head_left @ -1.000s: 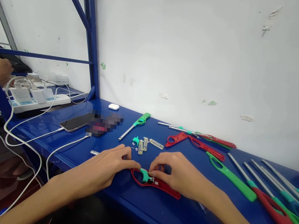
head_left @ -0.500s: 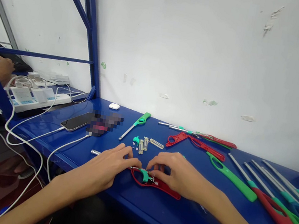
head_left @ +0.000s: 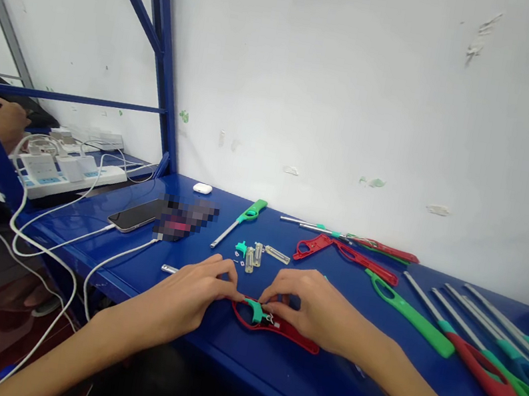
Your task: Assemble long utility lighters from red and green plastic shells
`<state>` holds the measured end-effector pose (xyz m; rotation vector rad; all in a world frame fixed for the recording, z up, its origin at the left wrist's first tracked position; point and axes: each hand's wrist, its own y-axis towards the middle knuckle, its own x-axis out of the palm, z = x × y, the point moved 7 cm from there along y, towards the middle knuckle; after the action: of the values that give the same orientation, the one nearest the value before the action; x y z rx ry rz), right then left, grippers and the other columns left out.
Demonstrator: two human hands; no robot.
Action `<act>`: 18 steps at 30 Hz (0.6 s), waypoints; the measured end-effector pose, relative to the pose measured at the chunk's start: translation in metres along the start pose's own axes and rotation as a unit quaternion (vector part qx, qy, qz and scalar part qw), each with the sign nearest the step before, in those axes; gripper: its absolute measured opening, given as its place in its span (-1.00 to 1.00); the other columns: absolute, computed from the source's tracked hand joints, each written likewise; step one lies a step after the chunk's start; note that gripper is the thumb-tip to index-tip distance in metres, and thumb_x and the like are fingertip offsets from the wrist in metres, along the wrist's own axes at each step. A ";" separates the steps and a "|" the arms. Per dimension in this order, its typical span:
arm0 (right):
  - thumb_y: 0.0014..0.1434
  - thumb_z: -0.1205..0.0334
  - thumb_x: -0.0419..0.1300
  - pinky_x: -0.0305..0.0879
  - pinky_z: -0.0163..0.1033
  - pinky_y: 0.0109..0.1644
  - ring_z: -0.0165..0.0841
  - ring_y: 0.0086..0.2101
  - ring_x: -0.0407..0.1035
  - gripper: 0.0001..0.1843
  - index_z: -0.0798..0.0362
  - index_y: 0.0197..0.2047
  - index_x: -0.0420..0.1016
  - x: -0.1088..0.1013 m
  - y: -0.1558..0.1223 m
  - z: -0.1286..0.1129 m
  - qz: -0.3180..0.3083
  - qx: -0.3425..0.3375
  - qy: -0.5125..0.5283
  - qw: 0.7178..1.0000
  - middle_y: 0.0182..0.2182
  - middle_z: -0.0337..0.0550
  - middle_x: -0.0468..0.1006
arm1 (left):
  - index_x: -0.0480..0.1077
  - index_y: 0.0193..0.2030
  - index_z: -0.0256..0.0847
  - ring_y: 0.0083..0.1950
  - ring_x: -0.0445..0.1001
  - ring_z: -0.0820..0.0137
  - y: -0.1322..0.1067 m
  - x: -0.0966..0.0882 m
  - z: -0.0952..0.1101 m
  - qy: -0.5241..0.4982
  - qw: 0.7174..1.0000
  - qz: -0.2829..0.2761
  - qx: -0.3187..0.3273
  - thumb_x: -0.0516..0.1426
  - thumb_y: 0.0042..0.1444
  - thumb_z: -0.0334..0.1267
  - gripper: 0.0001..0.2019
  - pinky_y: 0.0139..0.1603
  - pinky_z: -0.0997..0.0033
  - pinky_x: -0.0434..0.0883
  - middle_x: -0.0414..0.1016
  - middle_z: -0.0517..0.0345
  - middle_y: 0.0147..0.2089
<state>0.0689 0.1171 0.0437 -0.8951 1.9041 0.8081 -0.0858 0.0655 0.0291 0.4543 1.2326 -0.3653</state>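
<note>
An opened red gas lighter (head_left: 295, 335) lies on the blue table, its inside facing up, with a teal trigger (head_left: 254, 311) and thin wires showing. My left hand (head_left: 201, 287) closes thumb and finger on the lighter's front end. From under that hand pokes the tip of a metal tube (head_left: 169, 269). At the trigger's upper edge, my right hand (head_left: 310, 304) is closed in a pinch; what sits between its fingertips is hidden. Just beyond the hands are clear fuel tanks (head_left: 249, 260), a loose teal trigger (head_left: 241, 247) and tiny parts.
A green lighter (head_left: 248, 216) and red shell halves (head_left: 365, 261) lie toward the wall. Several long lighters (head_left: 485, 363) and a green handle shell (head_left: 414, 318) are at right. Left are a phone (head_left: 137, 214), white cables (head_left: 120, 258), a power strip (head_left: 79, 180) and another person's hand (head_left: 6, 121).
My left fingertips have shifted slightly at the lighter's front end, and the finger now bends more. My right hand stays nearly where it was. The lighter has hardly moved.
</note>
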 end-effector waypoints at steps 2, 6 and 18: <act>0.29 0.34 0.28 0.32 -0.30 -0.16 -0.37 -0.26 0.49 -0.81 -0.13 -0.14 0.70 0.000 0.001 0.000 -0.003 0.007 -0.003 1.000 -0.22 -0.26 0.66 | 0.51 0.10 0.10 -0.01 0.37 0.34 0.001 -0.001 -0.001 0.004 1.000 0.003 0.005 -0.07 0.20 -0.73 -0.36 -0.12 0.39 0.31 0.40 0.19 0.03; 0.33 0.28 0.23 0.31 -0.29 -0.17 -0.35 -0.28 0.51 -0.83 -0.09 -0.19 0.69 -0.003 0.000 0.004 -0.017 0.032 0.007 0.999 -0.27 -0.27 0.69 | 0.54 0.09 0.09 -0.01 0.40 0.36 0.000 -0.001 -0.001 0.014 1.000 0.009 0.010 -0.05 0.19 -0.72 -0.37 -0.17 0.42 0.28 0.42 0.18 0.04; 0.33 0.16 0.23 0.25 -0.29 -0.31 -0.39 -0.39 0.48 -0.81 -0.09 -0.23 0.71 -0.011 -0.007 0.010 -0.046 0.052 0.025 0.997 -0.38 -0.29 0.67 | 0.51 0.14 0.14 -0.01 0.41 0.36 -0.003 -0.002 0.001 0.021 1.000 0.010 0.013 -0.04 0.17 -0.74 -0.32 -0.20 0.44 0.27 0.41 0.20 0.03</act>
<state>0.0829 0.1250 0.0484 -0.9386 1.9156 0.6304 -0.0870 0.0626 0.0313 0.4976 1.2648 -0.3564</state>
